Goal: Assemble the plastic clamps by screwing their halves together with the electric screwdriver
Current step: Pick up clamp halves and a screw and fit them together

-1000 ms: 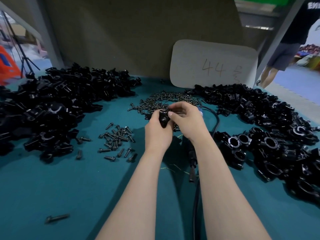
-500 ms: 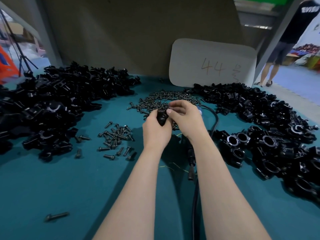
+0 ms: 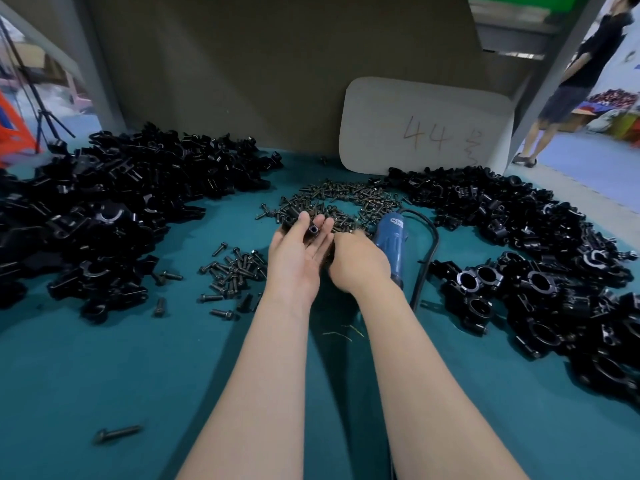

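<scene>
glossy black plastic clamps (image 3: 540,282), matt teal tabletop (image 3: 104,375)

The board (image 3: 426,126) bears a handwritten "44", then an unreadable scribble. The screwdriver (image 3: 389,244) has a label too blurred to read.

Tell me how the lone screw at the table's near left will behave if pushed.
The lone screw lies on its side; its round shank would likely roll, curving around the wider head. It looks rigid metal, unlikely to bend. The teal mat seems cloth-like, probably stopping it soon.
</scene>
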`<action>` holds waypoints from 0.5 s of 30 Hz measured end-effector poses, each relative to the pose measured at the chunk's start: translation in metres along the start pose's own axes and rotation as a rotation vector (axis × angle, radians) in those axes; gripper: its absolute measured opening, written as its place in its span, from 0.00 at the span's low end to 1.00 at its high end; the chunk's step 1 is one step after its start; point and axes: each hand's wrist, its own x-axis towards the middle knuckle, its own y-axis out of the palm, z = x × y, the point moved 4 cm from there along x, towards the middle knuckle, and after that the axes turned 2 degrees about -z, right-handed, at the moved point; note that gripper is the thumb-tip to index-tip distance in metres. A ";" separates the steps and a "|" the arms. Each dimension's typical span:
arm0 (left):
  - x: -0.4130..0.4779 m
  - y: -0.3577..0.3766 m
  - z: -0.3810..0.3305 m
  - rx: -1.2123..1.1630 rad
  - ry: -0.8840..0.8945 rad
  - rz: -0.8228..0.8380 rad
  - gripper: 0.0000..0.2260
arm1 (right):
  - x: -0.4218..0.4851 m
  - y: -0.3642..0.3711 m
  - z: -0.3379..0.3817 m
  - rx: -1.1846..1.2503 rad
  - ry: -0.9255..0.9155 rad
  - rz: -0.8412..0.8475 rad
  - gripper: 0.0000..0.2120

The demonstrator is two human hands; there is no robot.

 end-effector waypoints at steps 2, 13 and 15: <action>0.000 -0.001 0.000 0.030 0.019 -0.022 0.02 | 0.000 0.001 0.001 -0.005 -0.012 -0.003 0.14; -0.001 -0.004 -0.001 0.404 0.281 -0.176 0.03 | 0.009 -0.012 -0.021 0.475 0.115 -0.116 0.11; 0.000 -0.005 0.000 0.526 0.325 -0.187 0.04 | 0.011 -0.016 -0.027 0.775 0.138 -0.101 0.09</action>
